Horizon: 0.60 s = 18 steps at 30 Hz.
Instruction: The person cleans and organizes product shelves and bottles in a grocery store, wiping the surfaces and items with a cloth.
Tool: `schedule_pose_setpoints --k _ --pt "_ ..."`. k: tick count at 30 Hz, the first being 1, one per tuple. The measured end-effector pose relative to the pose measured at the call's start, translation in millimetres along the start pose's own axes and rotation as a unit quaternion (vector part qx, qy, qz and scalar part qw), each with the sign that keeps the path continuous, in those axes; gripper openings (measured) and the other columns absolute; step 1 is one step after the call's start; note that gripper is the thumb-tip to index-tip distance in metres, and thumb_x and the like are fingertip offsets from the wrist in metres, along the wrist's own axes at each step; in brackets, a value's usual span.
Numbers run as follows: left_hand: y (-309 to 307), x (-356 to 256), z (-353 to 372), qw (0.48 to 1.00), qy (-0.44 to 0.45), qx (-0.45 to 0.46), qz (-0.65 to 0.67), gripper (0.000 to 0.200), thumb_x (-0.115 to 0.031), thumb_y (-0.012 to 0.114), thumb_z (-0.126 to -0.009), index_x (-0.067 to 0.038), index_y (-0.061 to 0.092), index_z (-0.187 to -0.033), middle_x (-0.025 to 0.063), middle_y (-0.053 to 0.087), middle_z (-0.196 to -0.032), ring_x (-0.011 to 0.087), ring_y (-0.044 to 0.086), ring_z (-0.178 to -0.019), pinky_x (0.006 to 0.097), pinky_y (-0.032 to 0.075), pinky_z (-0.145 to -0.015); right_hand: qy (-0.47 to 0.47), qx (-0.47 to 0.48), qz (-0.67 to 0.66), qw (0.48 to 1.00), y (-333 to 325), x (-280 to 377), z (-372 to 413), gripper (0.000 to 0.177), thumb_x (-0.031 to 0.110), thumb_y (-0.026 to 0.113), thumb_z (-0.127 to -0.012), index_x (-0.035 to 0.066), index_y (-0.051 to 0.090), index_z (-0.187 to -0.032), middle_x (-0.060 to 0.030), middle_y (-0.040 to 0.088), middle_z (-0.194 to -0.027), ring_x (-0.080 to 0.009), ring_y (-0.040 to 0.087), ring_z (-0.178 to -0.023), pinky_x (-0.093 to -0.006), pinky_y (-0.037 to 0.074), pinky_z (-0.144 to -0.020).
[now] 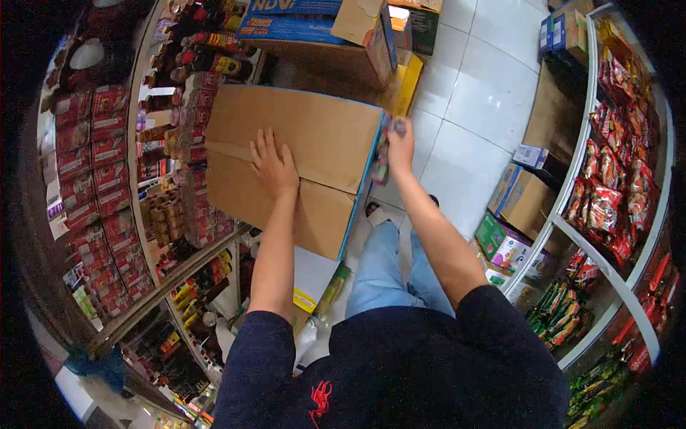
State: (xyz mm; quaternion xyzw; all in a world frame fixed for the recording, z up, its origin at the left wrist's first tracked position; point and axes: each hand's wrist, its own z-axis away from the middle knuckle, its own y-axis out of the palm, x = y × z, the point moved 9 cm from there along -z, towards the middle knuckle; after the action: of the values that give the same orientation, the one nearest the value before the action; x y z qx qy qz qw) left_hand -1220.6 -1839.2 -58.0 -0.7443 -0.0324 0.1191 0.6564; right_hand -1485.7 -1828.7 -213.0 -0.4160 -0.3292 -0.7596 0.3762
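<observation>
A large brown cardboard box [321, 136] with a blue edge stands in front of me, its flaps closed with a seam between them. My left hand [275, 164] lies flat on the box top with its fingers spread, across the seam. At the box's right edge, my right hand [401, 150] is closed around something. A blurred, dark and multicoloured shape [382, 154] shows beside that hand, against the box's side; its kind cannot be made out.
Shelves with red-labelled packs [107, 171] and dark bottles [221, 64] stand at left. Beyond the box is a blue NUVI carton [286, 21]. A white-framed rack of red packets [607, 207] stands at right, with cartons [525, 204] beside it. White tiled floor [464, 107] runs between.
</observation>
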Motion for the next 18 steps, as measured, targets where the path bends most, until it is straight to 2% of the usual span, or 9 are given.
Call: schedule_pose_setpoints --k 2,4,5,8,10,12,14,16,18 --pt "2.7 2.5 -4.1 1.0 -0.003 -0.004 0.009 0.046 -0.029 0.042 -0.083 -0.02 0.035 -0.127 0.0012 0.027 -0.136 0.0273 0.019 -0.127 0.0527 0.017 -0.099 -0.045 0.047 0.042 0.997 -0.6 -9.6 45.1 0.022 0.002 0.041 -0.075 0.01 0.043 -0.095 -0.0048 0.049 -0.075 -0.0118 0.048 -0.056 -0.0234 0.038 -0.039" --pt "0.8 2.4 0.8 1.0 -0.009 -0.006 0.022 0.046 -0.029 0.043 -0.083 -0.02 0.035 -0.127 0.0014 0.028 -0.136 0.0276 0.019 -0.126 0.0527 0.017 -0.099 -0.206 0.043 0.147 0.966 -0.9 -5.2 96.5 0.027 -0.002 0.041 -0.074 0.01 0.042 -0.098 -0.0043 0.048 -0.075 -0.0127 0.049 -0.06 -0.0237 0.041 -0.042" --pt "-1.2 -0.1 -0.3 1.0 -0.013 -0.002 0.012 0.046 -0.029 0.043 -0.083 -0.02 0.035 -0.127 0.0014 0.028 -0.136 0.0275 0.019 -0.126 0.0523 0.017 -0.1 -0.209 0.045 0.148 0.966 -1.9 -3.1 107.5 0.027 -0.002 0.041 -0.074 0.01 0.042 -0.098 -0.0043 0.048 -0.075 -0.0127 0.049 -0.06 -0.0237 0.041 -0.042" --pt "-0.4 2.8 -1.1 1.0 -0.002 -0.011 -0.006 0.047 -0.03 0.043 -0.083 -0.02 0.035 -0.127 0.0012 0.027 -0.136 0.0273 0.019 -0.126 0.0513 0.016 -0.1 -0.167 0.047 0.133 0.976 2.5 2.6 112.5 0.032 -0.004 0.041 -0.074 0.011 0.041 -0.103 -0.0052 0.049 -0.077 -0.0134 0.051 -0.066 -0.025 0.046 -0.051" --pt "-0.2 1.4 1.6 1.0 0.01 -0.024 -0.009 0.047 -0.03 0.044 -0.083 -0.02 0.035 -0.128 0.0011 0.027 -0.136 0.0272 0.019 -0.127 0.0506 0.016 -0.1 0.038 0.055 0.011 0.998 0.4 6.5 77.7 0.032 -0.002 0.053 -0.068 0.005 0.047 -0.098 -0.0102 0.045 -0.101 -0.0236 0.044 -0.098 -0.0313 0.035 -0.086" --pt "-1.9 -0.4 1.6 1.0 -0.014 -0.004 0.005 0.047 -0.031 0.042 -0.084 -0.019 0.034 -0.128 0.0014 0.027 -0.136 0.0267 0.019 -0.127 0.0494 0.016 -0.101 0.073 0.069 -0.037 0.994 8.2 43.5 42.0 0.029 -0.002 0.053 -0.07 0.004 0.048 -0.098 -0.01 0.047 -0.101 -0.0225 0.046 -0.094 -0.0302 0.036 -0.085" --pt "1.1 4.3 -1.1 0.999 -0.038 0.013 -0.032 0.047 -0.032 0.04 -0.085 -0.019 0.032 -0.129 0.0011 0.026 -0.137 0.026 0.018 -0.127 0.0486 0.016 -0.101 -0.092 0.064 0.051 0.992 13.2 80.7 14.0 0.026 -0.002 0.051 -0.071 0.004 0.049 -0.096 -0.0096 0.049 -0.101 -0.022 0.048 -0.092 -0.0303 0.037 -0.084" --pt "-5.0 0.7 0.3 0.999 -0.027 0.026 -0.023 0.046 -0.033 0.038 -0.086 -0.019 0.032 -0.129 0.0013 0.024 -0.137 0.0255 0.017 -0.127 0.0489 0.016 -0.101 -0.09 0.045 0.03 0.995 11.3 54.0 8.0 0.023 0.0 0.054 -0.07 0.004 0.05 -0.092 -0.0103 0.05 -0.099 -0.024 0.048 -0.095 -0.0313 0.037 -0.084" --pt "-12.3 -3.9 2.1 0.999 -0.038 0.03 -0.021 0.047 -0.032 0.039 -0.085 -0.018 0.032 -0.129 0.0015 0.024 -0.138 0.0255 0.017 -0.128 0.0493 0.016 -0.101 -0.177 0.064 0.126 0.974 7.0 59.8 35.1 0.023 0.001 0.056 -0.066 0.004 0.049 -0.088 -0.0117 0.049 -0.097 -0.026 0.048 -0.097 -0.0316 0.036 -0.085"
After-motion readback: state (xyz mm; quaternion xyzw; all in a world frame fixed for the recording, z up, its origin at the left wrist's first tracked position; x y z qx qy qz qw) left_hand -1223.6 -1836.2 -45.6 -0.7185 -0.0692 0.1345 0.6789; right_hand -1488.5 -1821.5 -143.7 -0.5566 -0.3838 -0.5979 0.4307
